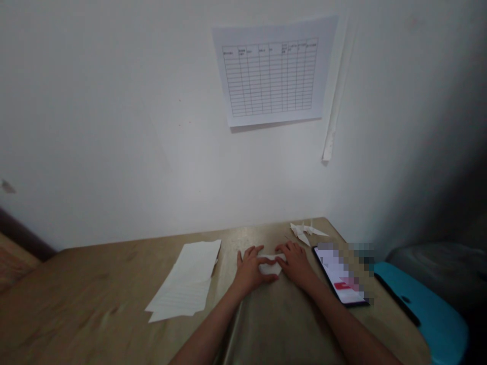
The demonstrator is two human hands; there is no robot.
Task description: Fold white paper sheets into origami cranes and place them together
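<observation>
A small piece of folded white paper (271, 268) lies on the table between my two hands. My left hand (249, 269) is on its left side, with the index finger across its upper part and the thumb at its lower edge. From the other side, my right hand (294, 262) presses the upper right corner with curled fingertips. Both hands rest low over the tabletop and hold the paper there. Fingers cover parts of it, so its full folded shape is hidden.
Loose white sheets (186, 281) lie to the left. A folded paper figure (306, 231) sits at the back right, beside a phone (338, 274) with a lit screen. Farther right is a turquoise object (426, 309). A printed table sheet (272, 76) hangs on the wall behind.
</observation>
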